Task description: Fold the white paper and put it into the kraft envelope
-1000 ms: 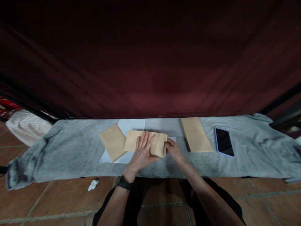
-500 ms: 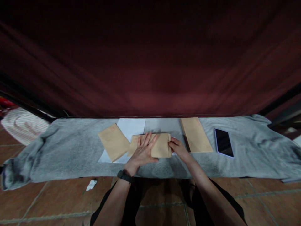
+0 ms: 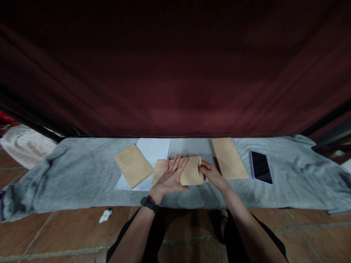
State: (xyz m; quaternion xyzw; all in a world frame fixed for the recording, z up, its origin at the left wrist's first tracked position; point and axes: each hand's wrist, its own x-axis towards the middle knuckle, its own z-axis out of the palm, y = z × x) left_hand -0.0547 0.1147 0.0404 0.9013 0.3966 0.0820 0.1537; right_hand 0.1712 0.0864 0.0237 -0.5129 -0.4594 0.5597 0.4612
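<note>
A brown paper envelope (image 3: 191,174) lies crosswise in front of me on a grey cloth. My left hand (image 3: 172,178) is spread flat over its left half, fingers apart, pressing it down. At the envelope's right end, my right hand (image 3: 211,173) pinches the edge or flap between thumb and fingers; the fingertips are partly hidden. To the left, a stack of brown envelopes (image 3: 134,166) sits at a slant on sheets of white paper (image 3: 155,148). Another brown envelope stack (image 3: 229,159) stands just right of my right hand.
A phone (image 3: 261,167) with a pale purple case rests farther right on the grey cloth (image 3: 82,171). Behind the narrow surface hangs a dark red curtain (image 3: 175,91). A crumpled white tissue (image 3: 105,216) lies on the tiled floor, and striped fabric (image 3: 27,144) is at far left.
Both hands and the envelope between them have shifted slightly to the right. The left hand is still spread on it and the right hand still pinches its right end.
</note>
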